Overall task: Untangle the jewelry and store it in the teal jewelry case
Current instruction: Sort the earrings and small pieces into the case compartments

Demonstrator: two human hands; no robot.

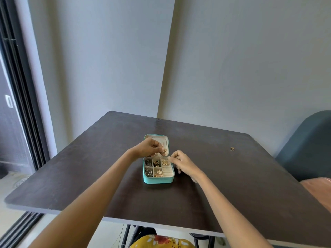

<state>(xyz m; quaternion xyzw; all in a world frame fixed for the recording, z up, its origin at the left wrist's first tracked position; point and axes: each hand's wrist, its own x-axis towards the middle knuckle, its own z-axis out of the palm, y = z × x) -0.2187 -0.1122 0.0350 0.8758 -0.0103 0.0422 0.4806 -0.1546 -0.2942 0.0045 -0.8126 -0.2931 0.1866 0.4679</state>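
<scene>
Case: teal jewelry case [158, 179], lid raised and leaning back, standing near the middle of the dark table [71, 176].
Compartments: cream-lined tray split into small cells; dark beaded pieces [148, 171] in the left cells, gold pieces [159, 173] in the middle and upper right cells; ribbed ring rolls [168, 171] at the lower right.
Lid interior: cream lining [161, 140], partly hidden behind the left hand.
Left hand: left hand [151, 147] held above the back of the tray, fingers curled, pinching a small gold piece [164, 150] at the fingertips.
Right hand: right hand [180, 163] just beside the case's right edge, fingers curled, thumb and forefinger pressed together; whether anything lies between them cannot be told.
Loose item: small round gold object [232, 149] lying alone on the table, well apart to the right.
Surroundings: grey wall [232, 68] behind; blue chair [304, 145] at the right edge.
</scene>
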